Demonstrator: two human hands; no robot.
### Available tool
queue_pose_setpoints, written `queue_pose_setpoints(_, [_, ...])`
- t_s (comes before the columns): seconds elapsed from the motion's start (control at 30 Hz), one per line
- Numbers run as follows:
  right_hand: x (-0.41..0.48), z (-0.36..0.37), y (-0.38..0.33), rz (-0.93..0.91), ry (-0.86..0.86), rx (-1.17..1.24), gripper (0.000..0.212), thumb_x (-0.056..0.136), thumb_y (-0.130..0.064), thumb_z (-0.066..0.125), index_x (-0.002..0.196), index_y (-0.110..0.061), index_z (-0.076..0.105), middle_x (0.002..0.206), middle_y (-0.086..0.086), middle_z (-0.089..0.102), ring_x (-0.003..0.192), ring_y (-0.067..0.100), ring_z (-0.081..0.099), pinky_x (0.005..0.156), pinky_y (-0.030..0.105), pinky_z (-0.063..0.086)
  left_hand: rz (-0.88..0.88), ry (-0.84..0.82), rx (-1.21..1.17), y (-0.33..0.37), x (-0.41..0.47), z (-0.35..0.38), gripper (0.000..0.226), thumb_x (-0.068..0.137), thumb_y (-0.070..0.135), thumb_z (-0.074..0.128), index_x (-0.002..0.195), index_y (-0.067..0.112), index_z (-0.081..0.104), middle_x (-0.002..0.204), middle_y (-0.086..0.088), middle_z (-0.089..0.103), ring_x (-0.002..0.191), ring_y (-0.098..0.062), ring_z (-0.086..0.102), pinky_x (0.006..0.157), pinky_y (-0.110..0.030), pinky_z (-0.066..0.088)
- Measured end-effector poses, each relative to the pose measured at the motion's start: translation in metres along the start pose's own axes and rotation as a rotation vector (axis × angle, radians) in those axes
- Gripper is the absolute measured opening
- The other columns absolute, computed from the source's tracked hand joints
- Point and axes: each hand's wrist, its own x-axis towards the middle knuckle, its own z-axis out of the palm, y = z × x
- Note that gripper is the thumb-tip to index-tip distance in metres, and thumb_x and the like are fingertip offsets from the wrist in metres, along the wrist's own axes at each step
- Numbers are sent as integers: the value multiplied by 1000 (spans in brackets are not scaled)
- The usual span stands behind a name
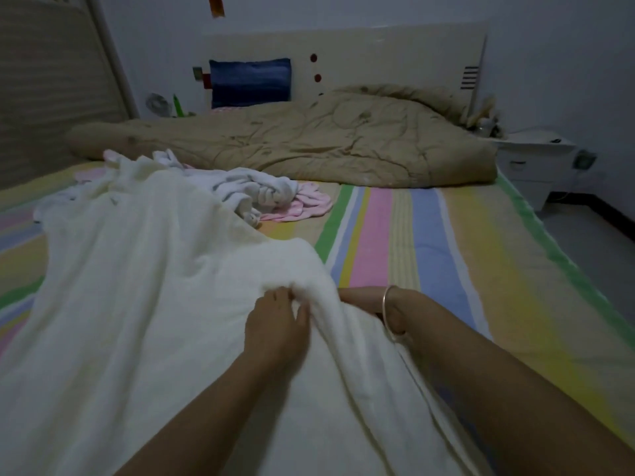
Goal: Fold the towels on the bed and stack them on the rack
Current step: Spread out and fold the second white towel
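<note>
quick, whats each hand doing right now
Left hand: pinching a fold of the white towel.
Right hand: fingers hidden under the towel, so its grip cannot be told.

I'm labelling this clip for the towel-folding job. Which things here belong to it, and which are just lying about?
Job: large white fluffy towel, pinched by the left hand, right hand partly under it; crumpled white towel; pink towel; striped bed sheet they lie on.
Lying about: tan quilted comforter; blue pillow; white bedside cabinet.
</note>
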Motion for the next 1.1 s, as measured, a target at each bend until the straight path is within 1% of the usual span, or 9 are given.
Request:
queue_pose_setpoints(0.1, [-11, -45, 14, -59, 250, 211, 39, 93, -46, 53, 103, -10, 66, 94, 7, 71, 65, 14, 67, 63, 20, 53, -119, -6, 43, 24, -3, 19, 54, 96, 51, 35, 133, 12, 43, 136, -15, 47, 124, -32, 46, 104, -44, 35])
queue_pose_setpoints(0.2, [-29, -116, 41, -225, 866, 567, 41, 86, -35, 68, 109, -2, 64, 104, 6, 62, 77, 14, 61, 66, 24, 47, -154, -133, 105, 35, -7, 30, 74, 94, 64, 22, 153, 21, 10, 161, -10, 8, 146, -33, 15, 116, -55, 9])
queue_pose_setpoints(0.3, [-41, -169, 77, -170, 1381, 319, 46, 77, -52, 63, 100, -13, 68, 94, 4, 67, 91, 22, 64, 78, 29, 46, -117, -196, 154, 41, -4, 41, 77, 92, 69, 16, 154, 28, -5, 162, -9, -10, 148, -33, -3, 115, -60, -2])
queue_pose_setpoints(0.4, [-19, -177, 97, -154, 1294, 197, 42, 82, -43, 66, 108, -10, 66, 108, 12, 67, 100, 31, 62, 88, 34, 45, -68, -228, 220, 48, 0, 48, 76, 91, 71, 12, 153, 31, -6, 161, -11, -13, 147, -34, -10, 115, -60, -6])
queue_pose_setpoints(0.53, [-3, -177, 99, -95, 1028, 175, 44, 80, -40, 68, 103, -3, 68, 100, 13, 65, 86, 29, 57, 80, 39, 45, -34, -260, 253, 52, 10, 53, 79, 89, 73, 11, 154, 31, -2, 160, -16, -12, 147, -35, -12, 117, -54, -8])
queue_pose_setpoints(0.7, [5, -196, 84, -96, 1145, -35, 43, 92, -42, 54, 112, -6, 67, 121, 20, 63, 105, 39, 59, 87, 39, 46, -7, -300, 284, 53, 16, 57, 81, 86, 77, 13, 153, 36, -5, 158, -22, -16, 146, -39, -13, 117, -54, -7])
queue_pose_setpoints(0.83, [8, -217, 68, -78, 1283, 79, 50, 90, -39, 59, 123, -1, 60, 127, 21, 59, 117, 37, 56, 94, 38, 44, 10, -317, 279, 51, 16, 61, 90, 73, 88, 7, 150, 44, -11, 156, -24, -22, 144, -41, -20, 115, -58, -9])
queue_pose_setpoints(1.0, [29, -218, 80, 115, 1280, -124, 49, 90, -45, 57, 122, -7, 62, 124, 20, 60, 113, 39, 58, 88, 40, 46, 10, -254, 311, 50, 14, 73, 99, 63, 93, -2, 147, 44, -19, 153, -23, -30, 142, -42, -25, 114, -60, -10])
queue_pose_setpoints(1.1, [38, -216, 89, 129, 1248, -203, 58, 87, -45, 61, 133, -12, 49, 134, 17, 52, 120, 38, 52, 95, 44, 43, 9, -231, 350, 49, 14, 80, 100, 62, 93, -6, 147, 43, -21, 153, -23, -30, 142, -43, -23, 113, -61, -10])
